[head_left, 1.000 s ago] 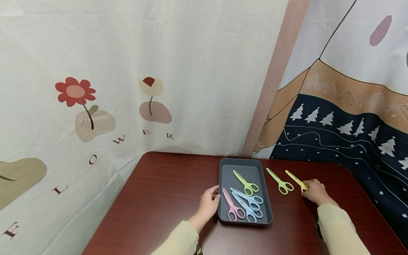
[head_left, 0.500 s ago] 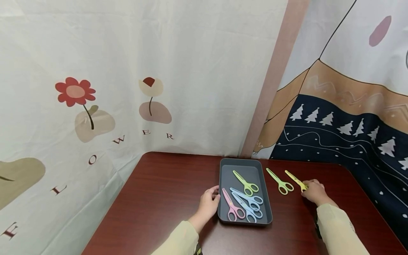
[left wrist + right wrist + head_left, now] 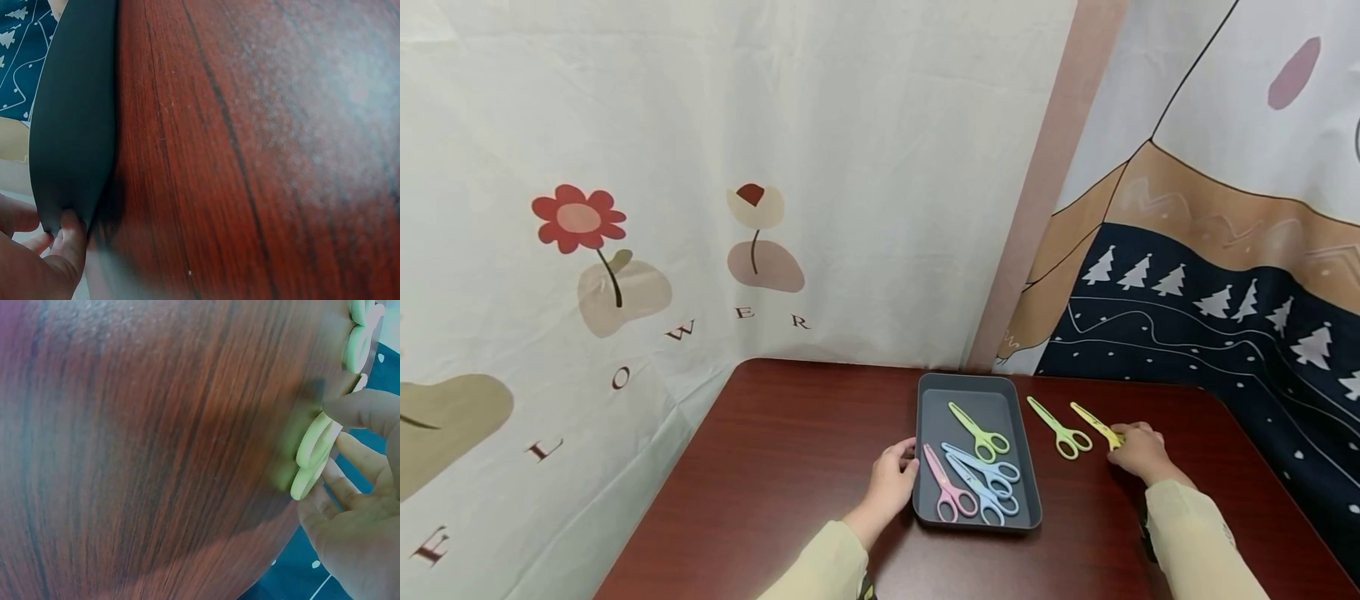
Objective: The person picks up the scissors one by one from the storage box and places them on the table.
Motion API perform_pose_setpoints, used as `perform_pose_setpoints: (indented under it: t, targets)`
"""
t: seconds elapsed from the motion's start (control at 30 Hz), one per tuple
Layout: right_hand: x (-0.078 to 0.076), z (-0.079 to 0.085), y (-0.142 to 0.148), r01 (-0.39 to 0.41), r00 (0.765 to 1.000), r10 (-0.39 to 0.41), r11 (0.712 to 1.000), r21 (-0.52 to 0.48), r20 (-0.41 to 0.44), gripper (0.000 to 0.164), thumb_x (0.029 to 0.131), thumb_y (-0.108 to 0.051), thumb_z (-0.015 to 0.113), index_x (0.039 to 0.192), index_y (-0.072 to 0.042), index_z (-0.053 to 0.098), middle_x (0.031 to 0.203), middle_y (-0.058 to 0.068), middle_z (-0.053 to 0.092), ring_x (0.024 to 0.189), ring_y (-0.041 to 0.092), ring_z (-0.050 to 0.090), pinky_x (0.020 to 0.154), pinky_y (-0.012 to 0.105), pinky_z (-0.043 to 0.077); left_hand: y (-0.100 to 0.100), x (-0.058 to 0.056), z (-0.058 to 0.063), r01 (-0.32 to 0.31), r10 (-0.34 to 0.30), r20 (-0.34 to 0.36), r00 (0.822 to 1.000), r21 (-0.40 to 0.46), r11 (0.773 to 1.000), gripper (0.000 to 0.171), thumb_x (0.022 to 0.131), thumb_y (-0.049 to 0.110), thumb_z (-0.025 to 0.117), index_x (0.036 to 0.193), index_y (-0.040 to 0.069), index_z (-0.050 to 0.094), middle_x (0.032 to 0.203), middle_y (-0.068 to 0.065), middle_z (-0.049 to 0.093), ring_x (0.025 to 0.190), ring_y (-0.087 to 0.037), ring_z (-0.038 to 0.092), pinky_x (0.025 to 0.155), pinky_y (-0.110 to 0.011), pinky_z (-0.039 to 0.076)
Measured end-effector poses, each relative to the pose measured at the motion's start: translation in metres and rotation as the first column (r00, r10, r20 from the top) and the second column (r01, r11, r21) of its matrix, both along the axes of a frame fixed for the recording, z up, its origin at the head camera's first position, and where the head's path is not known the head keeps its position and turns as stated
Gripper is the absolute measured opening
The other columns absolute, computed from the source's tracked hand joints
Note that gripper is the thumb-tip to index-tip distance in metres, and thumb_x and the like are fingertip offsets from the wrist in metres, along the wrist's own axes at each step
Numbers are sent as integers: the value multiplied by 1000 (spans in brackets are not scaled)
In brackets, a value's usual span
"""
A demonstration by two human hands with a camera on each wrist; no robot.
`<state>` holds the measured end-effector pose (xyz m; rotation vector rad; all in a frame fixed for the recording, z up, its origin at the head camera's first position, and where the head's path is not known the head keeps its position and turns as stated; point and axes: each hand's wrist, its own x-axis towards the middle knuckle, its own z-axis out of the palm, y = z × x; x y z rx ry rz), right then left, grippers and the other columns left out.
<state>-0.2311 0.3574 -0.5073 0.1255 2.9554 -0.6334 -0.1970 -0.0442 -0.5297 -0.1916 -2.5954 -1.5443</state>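
Observation:
My left hand (image 3: pixel 891 482) is at the left side of a dark grey tray (image 3: pixel 1025 454), holding its edge. In the left wrist view, fingertips (image 3: pixel 70 228) press on the tray's outer wall. Inside lie green scissors (image 3: pixel 979 431), pink scissors (image 3: pixel 945 479) and two overlapping pairs of light blue scissors (image 3: pixel 976 477). On the right, my right hand (image 3: pixel 1142 452) grips yellow scissors (image 3: pixel 1093 419) by the handles, blades pointing away to the back left. The right wrist view shows thumb and fingers around the handle loops (image 3: pixel 315 447).
Another pair of green scissors (image 3: pixel 1062 430) lies between the tray and the yellow pair. The red-brown wooden table (image 3: pixel 805 433) backs onto a pale printed curtain (image 3: pixel 880 183). Dark blue patterned cloth (image 3: pixel 1150 333) hangs beyond the table's right side.

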Motion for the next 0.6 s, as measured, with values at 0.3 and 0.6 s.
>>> perform_pose_setpoints:
  t: [0.3, 0.6]
  targets:
    - [-3, 3, -5, 14, 998, -17, 998, -53, -60, 57, 80, -13, 63, 128, 13, 45, 126, 43, 34, 110, 57, 29, 89, 61, 31, 0, 0, -2, -2, 2, 6, 1000, -1, 1000, 33, 87, -3, 59, 120, -5, 60, 103, -17, 64, 87, -25, 65, 72, -26, 52]
    - [-9, 17, -31, -28, 990, 14, 995, -99, -142, 54, 82, -13, 62, 129, 9, 46, 130, 38, 33, 113, 55, 28, 86, 63, 37, 0, 0, -3, -4, 4, 2, 1000, -4, 1000, 33, 87, -2, 60, 120, -4, 60, 103, -15, 64, 87, -25, 65, 73, -26, 52]
